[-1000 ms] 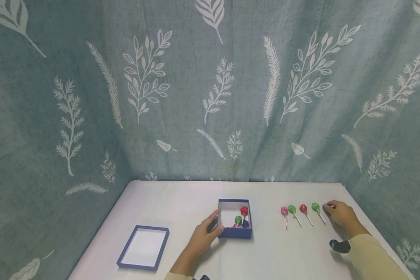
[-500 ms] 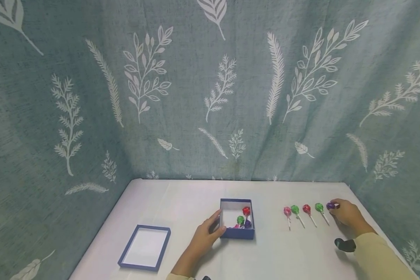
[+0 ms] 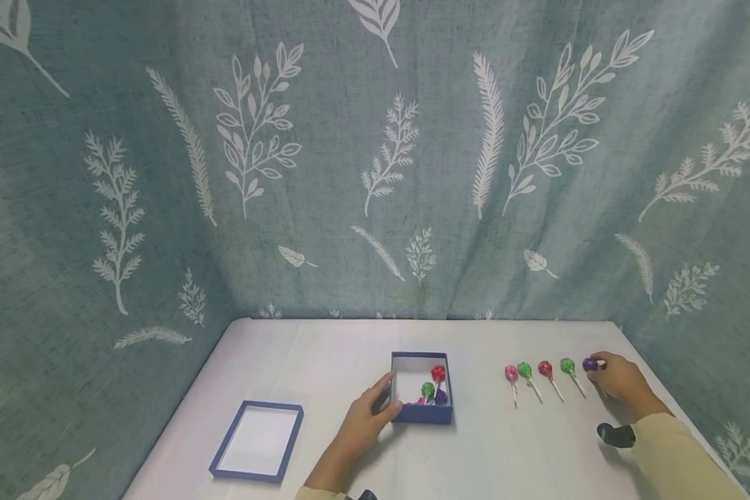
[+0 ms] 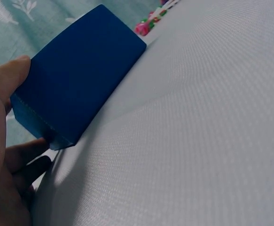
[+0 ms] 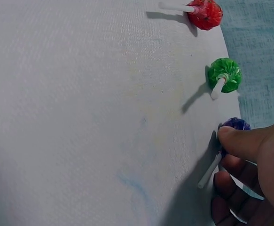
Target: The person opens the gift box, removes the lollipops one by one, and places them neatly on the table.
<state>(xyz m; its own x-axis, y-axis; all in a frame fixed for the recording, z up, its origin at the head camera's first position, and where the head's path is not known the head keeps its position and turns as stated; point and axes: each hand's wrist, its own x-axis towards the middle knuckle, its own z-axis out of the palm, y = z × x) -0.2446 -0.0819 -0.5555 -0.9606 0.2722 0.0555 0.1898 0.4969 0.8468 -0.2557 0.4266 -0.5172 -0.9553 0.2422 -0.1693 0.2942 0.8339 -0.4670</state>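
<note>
My left hand (image 3: pixel 357 425) grips the left side of a blue box (image 3: pixel 422 414), thumb at the front corner; in the left wrist view the hand (image 4: pixel 7 127) lies against the blue wall (image 4: pixel 80 70). Inside the box are a red lollipop (image 3: pixel 438 373), a green one (image 3: pixel 428 389), a purple one (image 3: pixel 441 397) and something pink. At the right, my right hand (image 3: pixel 621 383) pinches a purple lollipop (image 3: pixel 590 364). The right wrist view shows the thumb on its purple head (image 5: pixel 237 124), its white stick (image 5: pixel 209 171) slanting down beside the fingers.
Left of the purple lollipop, a green (image 3: pixel 567 365), a red (image 3: pixel 545 368), another green (image 3: pixel 524 369) and a pink lollipop (image 3: pixel 511 373) lie in a row. A blue-rimmed lid (image 3: pixel 256 476) lies at the left. A patterned curtain (image 3: pixel 337 173) stands behind the white table (image 3: pixel 325 347).
The purple lollipop at my right fingertips shows more clearly than a second ago, when the fingers mostly covered it. My left hand keeps its grip on the box.
</note>
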